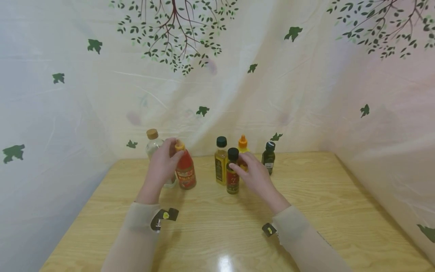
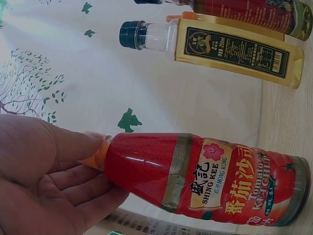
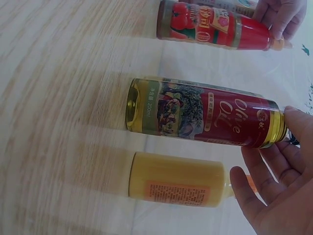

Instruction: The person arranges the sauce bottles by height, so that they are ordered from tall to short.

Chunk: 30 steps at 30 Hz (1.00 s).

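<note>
My left hand (image 1: 162, 162) pinches a red tomato ketchup bottle (image 1: 186, 172) by its orange-yellow cap, thumb on one side and fingers on the other. The left wrist view shows the ketchup label facing the camera. With thumb and fingers, my right hand (image 1: 255, 174) holds a small olive oil bottle (image 3: 205, 115) near its black cap. Both bottles are upright. Just behind the olive oil stands a yellow oil bottle (image 1: 221, 166) with a dark green cap. A yellow squeeze bottle (image 3: 176, 180) with an orange tip is partly hidden by my right hand in the head view.
Behind my left hand stands a clear bottle (image 1: 153, 143) with a tan cap, largely covered. To the right is a small dark bottle (image 1: 268, 158) with a black cap. A pale curtain with leaf prints hangs behind the wooden table (image 1: 210, 226).
</note>
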Each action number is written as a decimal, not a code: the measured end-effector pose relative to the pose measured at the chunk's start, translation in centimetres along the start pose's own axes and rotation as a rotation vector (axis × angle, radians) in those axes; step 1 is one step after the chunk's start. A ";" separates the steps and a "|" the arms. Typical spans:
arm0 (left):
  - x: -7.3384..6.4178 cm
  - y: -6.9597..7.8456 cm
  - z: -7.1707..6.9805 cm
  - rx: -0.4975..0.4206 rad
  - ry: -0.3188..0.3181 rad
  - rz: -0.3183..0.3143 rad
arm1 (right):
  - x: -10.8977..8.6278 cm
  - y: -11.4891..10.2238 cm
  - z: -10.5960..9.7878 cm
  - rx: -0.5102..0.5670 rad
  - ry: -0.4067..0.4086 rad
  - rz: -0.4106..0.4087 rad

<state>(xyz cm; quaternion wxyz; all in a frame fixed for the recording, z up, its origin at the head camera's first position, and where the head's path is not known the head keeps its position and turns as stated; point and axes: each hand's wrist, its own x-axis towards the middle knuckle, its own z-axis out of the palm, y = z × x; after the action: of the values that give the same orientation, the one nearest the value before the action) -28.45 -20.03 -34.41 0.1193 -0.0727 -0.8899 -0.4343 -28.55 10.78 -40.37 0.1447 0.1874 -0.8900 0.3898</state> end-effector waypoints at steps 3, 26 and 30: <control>0.0 0.0 0.0 0.005 0.004 -0.001 | 0.0 0.0 0.0 0.000 -0.001 -0.001; -1.1 2.5 -1.6 0.133 0.106 0.065 | -0.3 0.7 -1.5 -0.045 -0.015 -0.053; -1.5 3.2 -1.6 0.189 0.183 0.117 | -0.4 1.0 -2.0 -0.059 -0.011 -0.046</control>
<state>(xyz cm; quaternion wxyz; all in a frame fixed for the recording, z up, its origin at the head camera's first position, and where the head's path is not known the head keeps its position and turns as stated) -25.96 -19.38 -31.40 0.2312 -0.0729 -0.9066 -0.3455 -28.43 12.95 -39.89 0.1544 0.2058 -0.8972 0.3590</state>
